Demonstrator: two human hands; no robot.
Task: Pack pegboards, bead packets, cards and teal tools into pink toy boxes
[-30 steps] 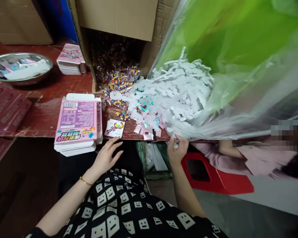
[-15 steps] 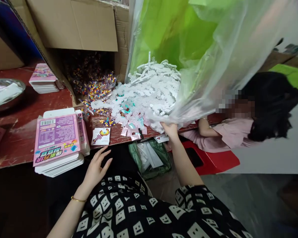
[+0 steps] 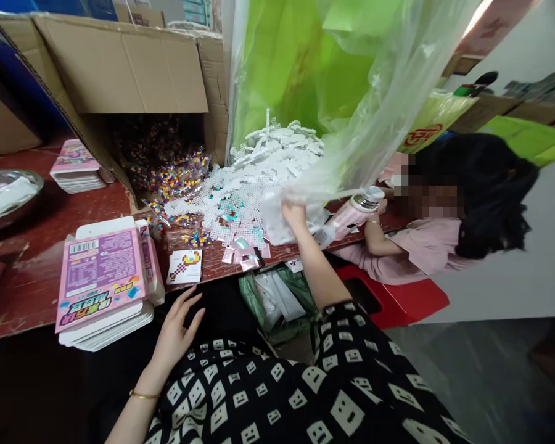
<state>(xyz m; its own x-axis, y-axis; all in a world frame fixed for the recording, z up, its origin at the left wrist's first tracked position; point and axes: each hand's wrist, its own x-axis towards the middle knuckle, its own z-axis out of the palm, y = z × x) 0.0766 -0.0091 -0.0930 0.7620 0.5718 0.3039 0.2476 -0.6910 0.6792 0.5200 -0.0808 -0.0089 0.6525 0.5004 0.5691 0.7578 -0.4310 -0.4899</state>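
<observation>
A clear plastic bag (image 3: 374, 145) is standing on the red table (image 3: 28, 280), its long axis running from the low front flap up and to the upper right, its open side facing the person. The right hand (image 3: 294, 213) is resting at that flap, fingers curling against the plastic; their tips are blurring, so I cannot tell whether they are pinching it. White mesh pieces (image 3: 282, 151) are heaping in the opening and spreading leftward, reaching packets of coloured beads (image 3: 178, 179). Pink sachets (image 3: 248, 254) are lying near the table's front edge, and a printed card (image 3: 184, 267) is lying flat to their left. Just below it, the left hand (image 3: 178, 327) is hovering in open room, fingers loosely spreading. Farther left, pink boxes (image 3: 102, 271) are overhanging the edge; at right, a co-worker is holding a bottle (image 3: 351, 217)
</observation>
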